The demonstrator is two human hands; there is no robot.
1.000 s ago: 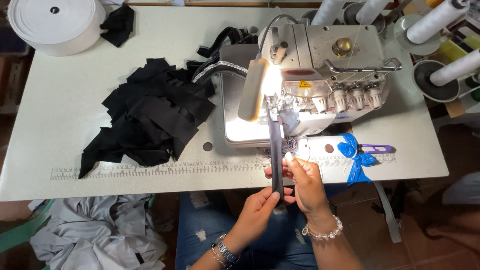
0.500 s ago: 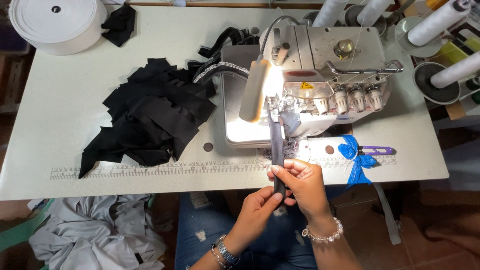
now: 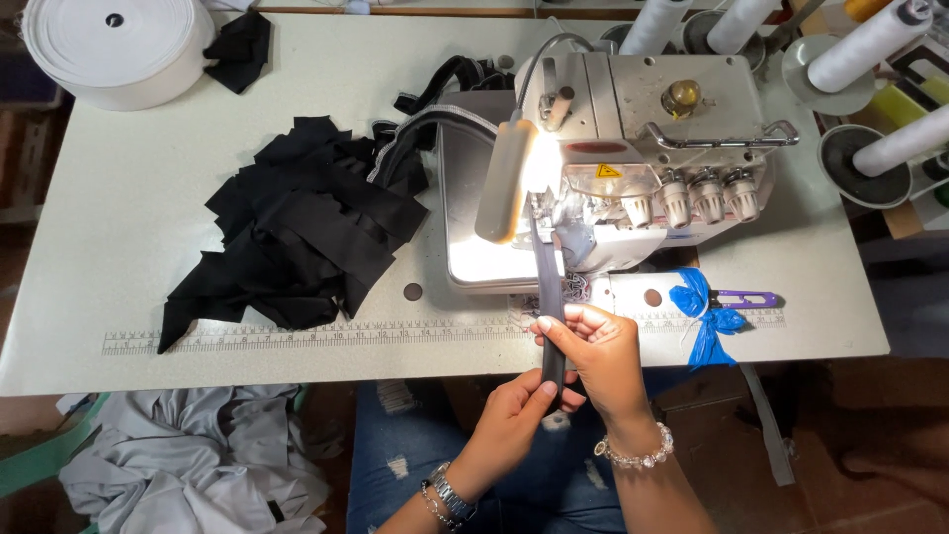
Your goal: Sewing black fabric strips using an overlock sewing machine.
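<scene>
You hold a narrow dark fabric strip (image 3: 550, 326) that runs straight from under the presser area of the sewing machine (image 3: 643, 148) toward you, past the near table edge. Your right hand (image 3: 603, 361) is closed on the strip just in front of the machine, thumb and fingers pinching it from the right side. Your left hand (image 3: 509, 420) sits nearer to you than the right, its fingertips pinching the strip's lower end, touching the right hand.

The machine's lamp (image 3: 504, 183) glows on its left side, lighting the plate where the strip enters. Left of the machine lies a heap of black fabric pieces (image 3: 297, 227), spread across the white table (image 3: 119, 257). Farther left of the machine, at the table's far corner, stands a big roll of white tape (image 3: 119, 44) with a small black scrap (image 3: 242, 44) just beside it. In front of the machine, to its right, lie purple-handled snips (image 3: 746, 297) tied with a blue ribbon (image 3: 707, 316). A printed ruler (image 3: 297, 336) runs along the table's near edge. Right of the machine stand white thread cones (image 3: 890, 148). Below the table, left of your knees, lies crumpled grey cloth (image 3: 188, 465).
</scene>
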